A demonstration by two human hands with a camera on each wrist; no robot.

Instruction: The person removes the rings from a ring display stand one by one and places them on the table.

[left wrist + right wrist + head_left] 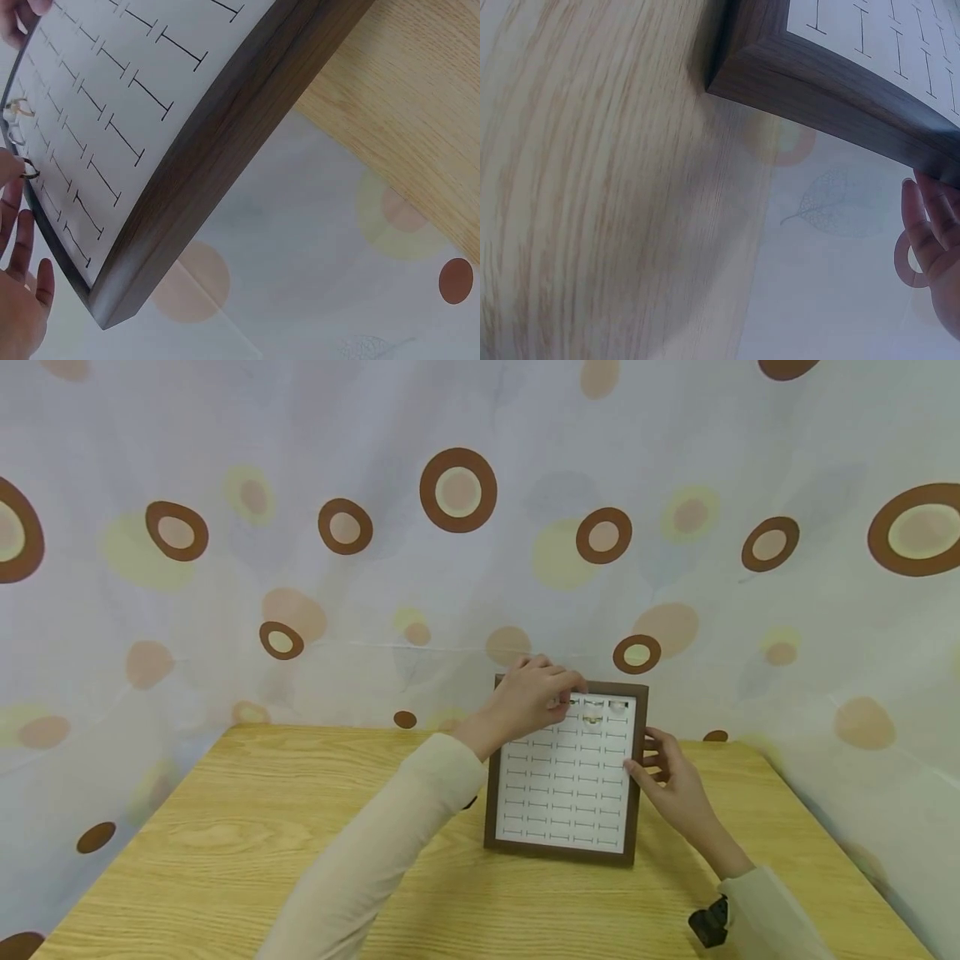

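My head view gets soft, dull light, and the wall circles (918, 530) look stretched near the right edge. Both wrist views reach me hazy and cool-toned. In the right one, a soft shadow darkens the table (577, 187) beside the frame (825, 101). From the head, I see the rings (592, 721) only as small, indistinct glints.

Pale grey-white backdrop (480, 602) behind and to both sides of the tabletop (172, 852), printed with brown rings (458, 490) (pale-centred, of varied size), solid brown spots (97, 837) and blurred yellow and peach blotches. Faint horizontal crease (420, 647) across the lower part. Veined leaf motif (829, 201) in the right wrist view. Tabletop of yellowish wood grain, far edge just beside the backdrop, sides converging with depth. Diffuse lighting, with soft shadow (697, 225) over the wood in the right wrist view.
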